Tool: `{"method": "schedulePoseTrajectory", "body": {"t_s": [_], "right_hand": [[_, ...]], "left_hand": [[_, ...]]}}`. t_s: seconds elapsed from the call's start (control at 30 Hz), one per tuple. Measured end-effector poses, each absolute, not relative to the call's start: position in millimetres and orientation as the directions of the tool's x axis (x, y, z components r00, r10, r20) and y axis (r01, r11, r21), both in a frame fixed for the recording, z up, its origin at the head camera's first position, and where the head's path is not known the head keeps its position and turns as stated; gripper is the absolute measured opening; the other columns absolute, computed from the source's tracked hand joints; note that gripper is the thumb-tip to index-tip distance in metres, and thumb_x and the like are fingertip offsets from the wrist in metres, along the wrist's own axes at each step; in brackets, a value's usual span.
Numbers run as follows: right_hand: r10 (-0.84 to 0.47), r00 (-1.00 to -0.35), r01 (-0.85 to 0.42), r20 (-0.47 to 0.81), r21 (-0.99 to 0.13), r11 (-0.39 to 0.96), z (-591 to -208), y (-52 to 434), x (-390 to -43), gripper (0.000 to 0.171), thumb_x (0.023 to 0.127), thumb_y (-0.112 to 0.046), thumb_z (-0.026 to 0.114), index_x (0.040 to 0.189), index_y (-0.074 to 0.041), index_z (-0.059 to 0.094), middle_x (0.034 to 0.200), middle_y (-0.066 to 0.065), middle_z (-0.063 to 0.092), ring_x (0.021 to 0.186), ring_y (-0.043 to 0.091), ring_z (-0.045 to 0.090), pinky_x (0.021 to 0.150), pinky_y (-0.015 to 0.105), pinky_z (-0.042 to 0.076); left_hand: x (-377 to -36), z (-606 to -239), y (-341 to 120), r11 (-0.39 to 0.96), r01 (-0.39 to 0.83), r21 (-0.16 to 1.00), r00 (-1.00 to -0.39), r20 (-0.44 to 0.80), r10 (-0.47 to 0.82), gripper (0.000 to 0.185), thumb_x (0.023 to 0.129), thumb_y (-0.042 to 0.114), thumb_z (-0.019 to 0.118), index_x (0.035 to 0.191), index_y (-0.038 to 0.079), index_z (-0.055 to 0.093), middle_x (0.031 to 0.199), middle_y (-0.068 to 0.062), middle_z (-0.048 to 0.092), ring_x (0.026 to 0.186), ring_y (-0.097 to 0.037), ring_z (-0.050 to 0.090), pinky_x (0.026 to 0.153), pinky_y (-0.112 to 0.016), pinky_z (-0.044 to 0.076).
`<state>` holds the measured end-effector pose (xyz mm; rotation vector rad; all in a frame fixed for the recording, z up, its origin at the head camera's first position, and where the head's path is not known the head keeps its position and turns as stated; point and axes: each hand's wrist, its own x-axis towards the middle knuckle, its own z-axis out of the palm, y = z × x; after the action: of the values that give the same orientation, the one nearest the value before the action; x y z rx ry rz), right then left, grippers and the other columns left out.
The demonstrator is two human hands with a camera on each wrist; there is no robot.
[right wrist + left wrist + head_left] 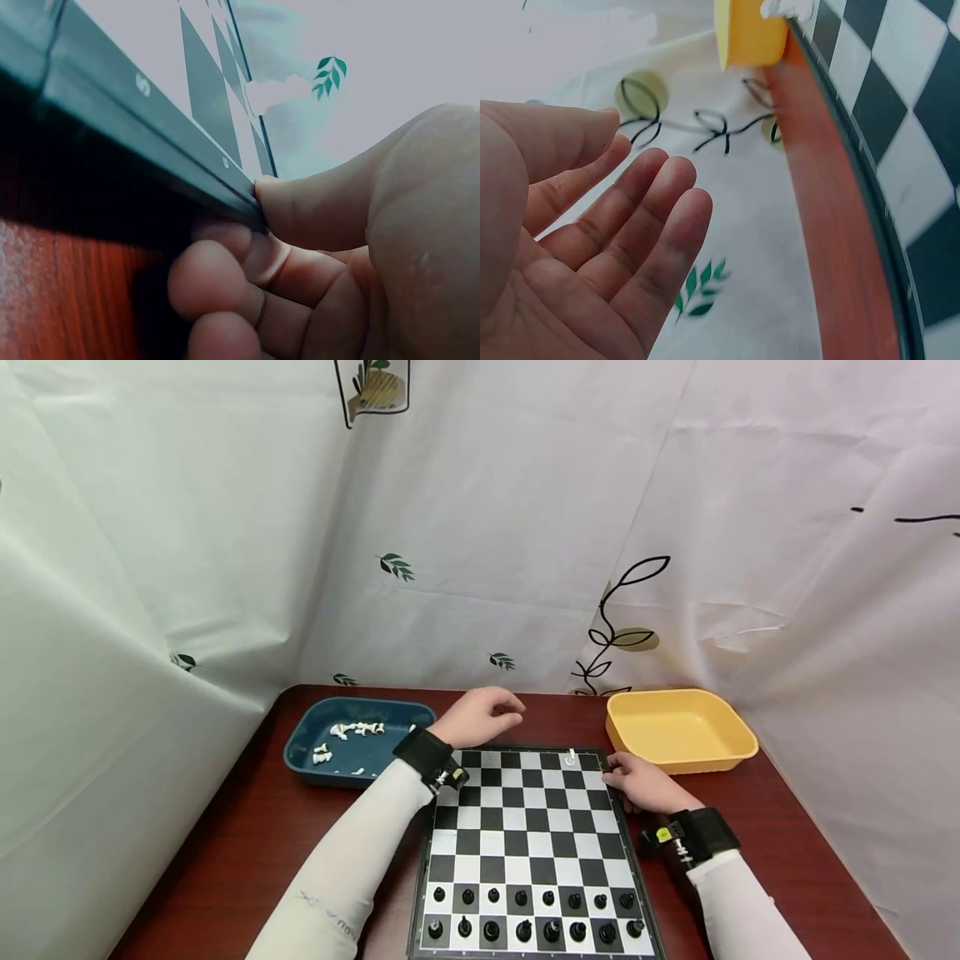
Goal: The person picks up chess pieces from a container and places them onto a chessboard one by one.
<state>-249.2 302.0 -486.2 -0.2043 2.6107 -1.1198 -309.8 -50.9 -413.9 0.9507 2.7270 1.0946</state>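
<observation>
Writing: the left sleeve [337, 893] carries pale lettering near the elbow, too small and skewed to read; the raised frame of the chessboard [525, 843] shows small marks in the right wrist view that look like a "5" and an "o".
Left hand [480, 717]: hangs above the far left corner of the chessboard, between the blue tray [352, 747] and the board; in the left wrist view its fingers [641, 240] are loosely extended, palm bare, gripping nothing.
Right hand [645, 783]: lies on the desk [225, 852] against the board's right edge near the far corner; the thumb presses the frame from the side and the fingers [225, 277] curl under its lip, so it grips the board's rim.
White piece [571, 758]: stands alone on the far row, just left of the right hand, not touched.
Black pieces [536, 914]: fill the two rows nearest the person.
Blue tray: on the desk left of the board, white pieces [352, 735] lying loose inside.
Yellow tray [678, 731]: beside the far right corner, just beyond the right hand.
Edges and room: the middle rows of the board are bare; bare red desk lies left of the board, a narrower strip at the right; white leaf-printed sheeting [525, 527] closes in the back and both sides.
</observation>
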Motion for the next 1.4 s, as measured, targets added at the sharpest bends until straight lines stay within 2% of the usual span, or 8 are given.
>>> {"method": "schedulePoseTrajectory", "body": {"t_s": [0.27,0.5,0.77,0.9,1.17,1.4], "right_hand": [[-0.249,-0.947,-0.008,-0.204,-0.760,0.650,-485.4,307.8,-249.1,0.036,0.112,-0.017,0.059,0.134,0.012,0.054,0.078,0.010,0.064,0.056,0.023,0.062,0.055,0.038,0.055],[-0.172,-0.958,0.066,-0.229,-0.761,0.646,-486.6,299.2,-247.1,0.024,0.113,-0.013,0.056,0.128,0.005,0.058,0.077,0.010,0.061,0.056,0.024,0.059,0.056,0.038,0.053],[-0.169,-0.963,0.053,-0.212,-0.760,0.648,-488.6,299.0,-247.6,0.022,0.113,-0.014,0.056,0.125,0.004,0.059,0.075,0.010,0.060,0.055,0.024,0.059,0.055,0.039,0.053],[-0.172,-0.963,0.045,-0.205,-0.759,0.650,-490.7,299.2,-249.1,0.021,0.112,-0.013,0.056,0.125,0.004,0.059,0.075,0.010,0.061,0.055,0.024,0.059,0.055,0.039,0.053],[-0.203,-0.957,0.030,-0.206,-0.769,0.638,-492.0,302.2,-251.0,0.022,0.111,-0.014,0.056,0.123,0.005,0.058,0.074,0.011,0.062,0.054,0.025,0.061,0.054,0.039,0.054],[-0.215,-0.958,0.008,-0.190,-0.768,0.641,-487.7,301.7,-249.3,0.022,0.110,-0.015,0.057,0.121,0.005,0.058,0.077,0.010,0.062,0.054,0.024,0.062,0.054,0.039,0.055]], "left_hand": [[-309.7,-403.8,-94.3,0.568,0.469,0.676,-0.857,0.193,0.478,0.027,0.112,0.029,0.071,0.135,0.017,0.078,0.143,-0.003,0.071,0.138,-0.025,0.063,0.113,-0.047,0.052],[-316.5,-400.6,-135.0,0.605,0.455,0.653,-0.884,0.246,0.398,0.024,0.112,0.024,0.070,0.131,0.012,0.079,0.134,-0.008,0.075,0.128,-0.029,0.068,0.110,-0.050,0.054],[-324.1,-407.7,-178.4,0.685,0.385,0.618,-0.922,0.228,0.312,0.028,0.113,0.022,0.068,0.136,0.007,0.076,0.136,-0.014,0.074,0.128,-0.035,0.068,0.109,-0.055,0.054],[-326.6,-414.1,-196.3,0.718,0.355,0.599,-0.935,0.223,0.276,0.028,0.113,0.021,0.067,0.135,0.006,0.077,0.133,-0.016,0.075,0.122,-0.036,0.069,0.105,-0.056,0.055],[-332.4,-430.7,-217.3,0.752,0.286,0.593,-0.958,0.188,0.217,0.025,0.113,0.020,0.067,0.131,0.007,0.078,0.127,-0.016,0.076,0.112,-0.035,0.071,0.098,-0.056,0.057],[-339.8,-441.8,-222.4,0.787,0.279,0.551,-0.958,0.219,0.186,0.024,0.111,0.020,0.069,0.126,0.006,0.080,0.119,-0.015,0.077,0.100,-0.032,0.071,0.090,-0.054,0.058]]}}
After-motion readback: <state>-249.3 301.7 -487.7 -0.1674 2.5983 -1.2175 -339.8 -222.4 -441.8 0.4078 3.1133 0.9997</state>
